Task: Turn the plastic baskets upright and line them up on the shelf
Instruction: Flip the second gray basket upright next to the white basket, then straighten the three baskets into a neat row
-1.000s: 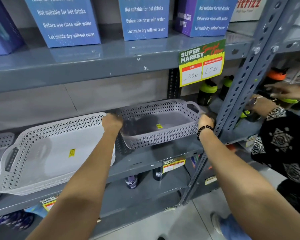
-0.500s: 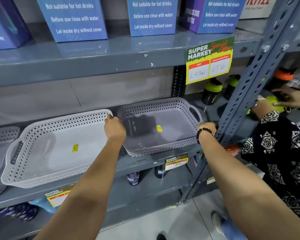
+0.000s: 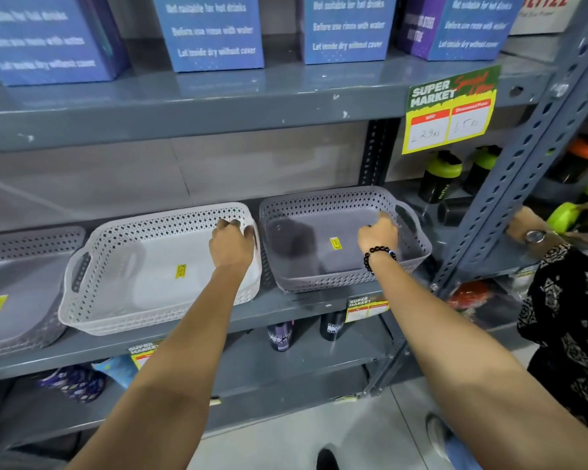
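Head view: our left hand grips the white basket rim; right hand, loosely curled, rests inside the grey basket, long axes running left-right along the shelf.

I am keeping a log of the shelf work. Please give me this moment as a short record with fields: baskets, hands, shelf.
baskets: three upright in a row; white basket in the middle, grey basket on its right, another grey basket partly cut off at left
left hand: grips the white basket's right rim
right hand: inside the right grey basket, near its right handle
shelf: grey metal, price tag on front edge
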`<action>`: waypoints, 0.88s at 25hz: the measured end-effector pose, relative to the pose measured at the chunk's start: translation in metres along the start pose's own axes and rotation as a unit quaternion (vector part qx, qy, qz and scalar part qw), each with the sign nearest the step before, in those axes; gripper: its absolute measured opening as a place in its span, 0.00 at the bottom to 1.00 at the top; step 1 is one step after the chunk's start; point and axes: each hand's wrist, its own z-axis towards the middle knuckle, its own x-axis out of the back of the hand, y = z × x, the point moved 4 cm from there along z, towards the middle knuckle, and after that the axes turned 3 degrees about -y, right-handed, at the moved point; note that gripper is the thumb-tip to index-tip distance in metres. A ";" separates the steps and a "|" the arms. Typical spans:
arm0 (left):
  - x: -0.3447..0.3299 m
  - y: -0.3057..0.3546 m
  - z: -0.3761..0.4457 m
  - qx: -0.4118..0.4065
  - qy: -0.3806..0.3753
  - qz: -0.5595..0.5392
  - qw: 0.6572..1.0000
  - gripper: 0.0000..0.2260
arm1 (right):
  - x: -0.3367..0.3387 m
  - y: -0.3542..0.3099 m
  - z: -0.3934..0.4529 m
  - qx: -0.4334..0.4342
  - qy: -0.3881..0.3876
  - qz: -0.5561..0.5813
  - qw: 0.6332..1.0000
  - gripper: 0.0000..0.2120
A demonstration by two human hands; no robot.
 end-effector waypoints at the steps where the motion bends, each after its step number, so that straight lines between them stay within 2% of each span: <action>1: 0.004 -0.008 -0.001 0.001 0.006 -0.001 1.000 0.18 | -0.009 -0.007 -0.006 0.011 -0.017 0.002 1.000 0.21; 4: 0.024 -0.038 -0.004 0.023 0.031 0.010 0.999 0.18 | -0.040 -0.031 -0.024 0.041 -0.081 0.011 0.996 0.19; 7: 0.052 -0.073 0.000 0.053 0.080 0.013 0.995 0.18 | -0.074 -0.058 -0.039 0.072 -0.182 0.013 0.981 0.12; 10: 0.088 -0.119 0.010 0.110 0.113 0.028 0.987 0.20 | -0.107 -0.087 -0.053 0.101 -0.280 -0.001 0.955 0.19; 13: 0.117 -0.173 0.019 0.170 0.124 0.045 0.977 0.21 | -0.130 -0.101 -0.063 0.091 -0.340 0.008 0.936 0.24; 17: 0.132 -0.241 0.028 0.245 0.060 -0.003 0.968 0.25 | -0.147 -0.102 -0.068 0.017 -0.335 0.028 0.941 0.32; 20: 0.123 -0.260 0.035 0.232 -0.009 -0.037 0.972 0.25 | -0.150 -0.104 -0.073 0.004 -0.316 0.046 0.948 0.32; 22: 0.120 -0.261 0.036 0.204 -0.014 -0.036 0.978 0.23 | -0.155 -0.099 -0.078 -0.026 -0.306 0.031 0.951 0.33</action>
